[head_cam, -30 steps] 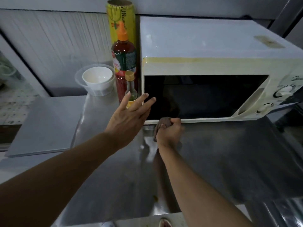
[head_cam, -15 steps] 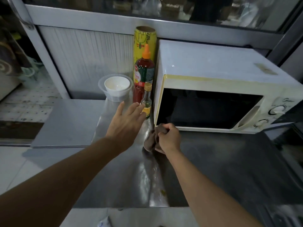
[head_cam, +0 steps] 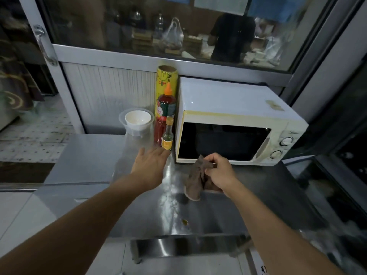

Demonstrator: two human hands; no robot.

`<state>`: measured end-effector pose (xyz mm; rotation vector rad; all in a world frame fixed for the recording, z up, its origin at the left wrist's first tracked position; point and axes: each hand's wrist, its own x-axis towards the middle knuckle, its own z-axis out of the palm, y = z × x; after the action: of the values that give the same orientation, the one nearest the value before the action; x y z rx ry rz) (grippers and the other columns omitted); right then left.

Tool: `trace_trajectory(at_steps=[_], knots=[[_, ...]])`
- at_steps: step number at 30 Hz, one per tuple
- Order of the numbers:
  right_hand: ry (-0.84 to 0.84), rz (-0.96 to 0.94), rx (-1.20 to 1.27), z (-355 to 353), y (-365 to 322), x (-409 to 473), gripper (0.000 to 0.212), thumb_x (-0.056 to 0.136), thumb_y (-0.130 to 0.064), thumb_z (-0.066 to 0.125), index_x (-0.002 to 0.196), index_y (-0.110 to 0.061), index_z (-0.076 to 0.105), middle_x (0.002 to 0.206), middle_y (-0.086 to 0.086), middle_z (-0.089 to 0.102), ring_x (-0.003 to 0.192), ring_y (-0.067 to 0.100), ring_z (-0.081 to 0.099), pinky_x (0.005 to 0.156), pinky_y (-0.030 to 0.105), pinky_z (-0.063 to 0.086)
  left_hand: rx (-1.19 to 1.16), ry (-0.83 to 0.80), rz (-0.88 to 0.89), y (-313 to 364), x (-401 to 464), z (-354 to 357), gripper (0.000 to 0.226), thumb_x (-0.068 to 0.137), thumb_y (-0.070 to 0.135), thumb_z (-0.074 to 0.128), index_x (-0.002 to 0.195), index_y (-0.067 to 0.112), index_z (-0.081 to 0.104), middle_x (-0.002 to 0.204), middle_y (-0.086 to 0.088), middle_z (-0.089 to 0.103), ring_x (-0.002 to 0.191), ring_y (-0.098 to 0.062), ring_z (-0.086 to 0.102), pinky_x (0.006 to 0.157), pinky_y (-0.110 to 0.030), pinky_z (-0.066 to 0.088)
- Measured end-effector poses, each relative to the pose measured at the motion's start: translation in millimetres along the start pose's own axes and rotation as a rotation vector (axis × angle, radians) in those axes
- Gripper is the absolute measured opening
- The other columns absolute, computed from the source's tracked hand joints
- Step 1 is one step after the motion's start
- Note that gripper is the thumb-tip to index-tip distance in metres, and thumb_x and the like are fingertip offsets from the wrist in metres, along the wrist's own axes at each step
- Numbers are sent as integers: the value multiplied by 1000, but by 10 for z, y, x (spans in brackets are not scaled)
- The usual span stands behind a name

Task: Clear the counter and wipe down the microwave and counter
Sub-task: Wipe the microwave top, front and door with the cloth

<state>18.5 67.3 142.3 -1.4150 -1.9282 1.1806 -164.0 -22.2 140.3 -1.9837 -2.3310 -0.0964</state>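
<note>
Loosely in the right hand point(head_cam: 219, 171), a crumpled brown cloth point(head_cam: 195, 180).

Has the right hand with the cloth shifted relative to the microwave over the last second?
Yes. The right hand has drawn back from the microwave door's lower edge toward the person, lifting the brown cloth off the counter.

The scene was dim and cool-toned, the light apparently coming from above. A bright streak of glare ran down the brushed stainless-steel counter point(head_cam: 170, 197), and the glass window pane point(head_cam: 158, 26) behind held murky reflections. Straight frames bowed toward the edges from wide-angle distortion, and the corners looked soft and dark
</note>
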Motion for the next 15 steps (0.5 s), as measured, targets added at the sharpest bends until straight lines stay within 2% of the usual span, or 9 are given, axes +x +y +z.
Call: trace_trajectory(at_steps=[4,7,12,15], knots=[[-79,26,18,-263,18,-229,28,83,11,51,85,-16,58,91,5,62,83,14,55,65,19,41,-50,-43,-11,185,-92,-74,64,83,22,60,140,21,30,141,1,40,131,-21,35,104,-37,27],[-145,25,102,-471,35,-395,33,81,15,49,80,-17,57,88,9,63,82,17,55,68,24,43,-188,-79,-50,397,-133,-147,67,82,23,60,141,22,29,142,-1,41,130,-23,38,103,-39,30],[-270,15,312,-821,155,-691,34,82,19,46,83,-13,58,82,8,63,81,21,58,77,32,47,-638,-228,-134,919,-261,-215,73,83,19,66,144,20,27,138,-6,45,125,-23,45,99,-31,39],[-349,28,368,-1027,311,-886,34,84,17,46,87,-14,59,81,7,65,80,21,62,74,34,52,-948,-336,-194,1281,-401,-255,58,84,11,64,135,24,40,122,0,50,110,-16,50,79,-20,45]])
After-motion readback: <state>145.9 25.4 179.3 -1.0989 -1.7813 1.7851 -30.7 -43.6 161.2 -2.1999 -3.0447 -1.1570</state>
